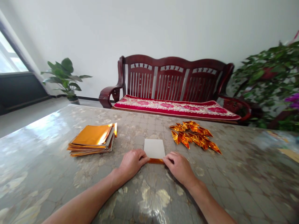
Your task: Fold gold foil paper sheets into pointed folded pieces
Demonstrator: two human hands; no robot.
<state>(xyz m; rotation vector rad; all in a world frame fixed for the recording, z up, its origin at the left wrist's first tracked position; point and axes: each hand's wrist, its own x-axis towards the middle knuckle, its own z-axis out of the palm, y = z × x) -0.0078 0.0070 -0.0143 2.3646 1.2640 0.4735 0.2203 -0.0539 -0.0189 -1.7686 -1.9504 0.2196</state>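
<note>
A small sheet of foil paper (154,148) lies on the table in front of me, its pale back facing up. Along its near edge a narrow strip is folded over and shows the shiny orange-gold side. My left hand (133,160) pinches the left end of that fold between thumb and fingers. At the right end, my right hand (178,165) grips the fold the same way. To the left sits a stack of gold foil sheets (90,137), slightly uneven. Several folded gold foil pieces with pointed ends (193,134) lie in a cluster to the right.
The table (130,199) has a glossy, flower-patterned cover. Clear plastic (277,138) lies at its right side. Beyond the table stands a dark red wooden bench (173,84) with a floral cushion (173,105). Potted plants stand at left (66,76) and right.
</note>
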